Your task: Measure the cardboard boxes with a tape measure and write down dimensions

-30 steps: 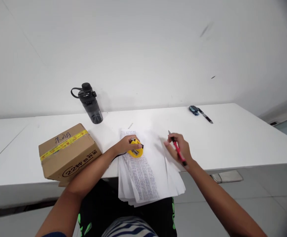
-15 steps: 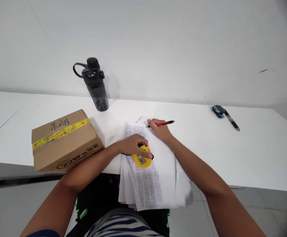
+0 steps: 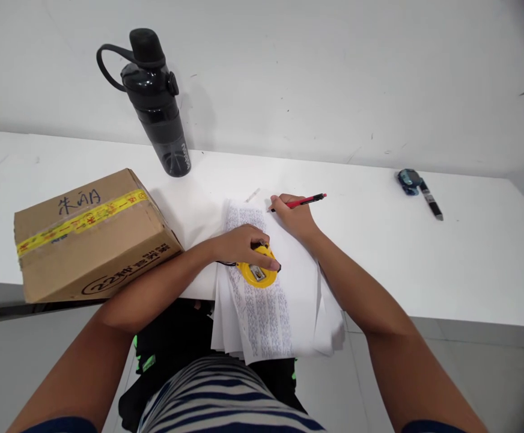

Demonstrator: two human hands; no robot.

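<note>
My left hand (image 3: 243,245) is closed around a yellow tape measure (image 3: 258,275), which rests on a stack of paper (image 3: 268,328). The tape's blade does not show as drawn out. A red and black pen (image 3: 304,201) sits in the fingers of my right hand (image 3: 293,215), its tip close to the paper's upper right edge. Dense columns of small handwriting cover the left part of the top sheet; its right part is blank. The stack hangs over the table's front edge.
A taped cardboard box (image 3: 93,234) stands left, beside my left forearm. Behind it is a tall black water bottle (image 3: 156,108) near the wall. At the right lie a small dark blue object (image 3: 408,180) and a black marker-like stick (image 3: 431,200) on the white table (image 3: 379,252).
The view has shifted, so the box and bottle appear larger and everything sits higher in the picture. Both hands keep their hold on the tape measure and the pen.
</note>
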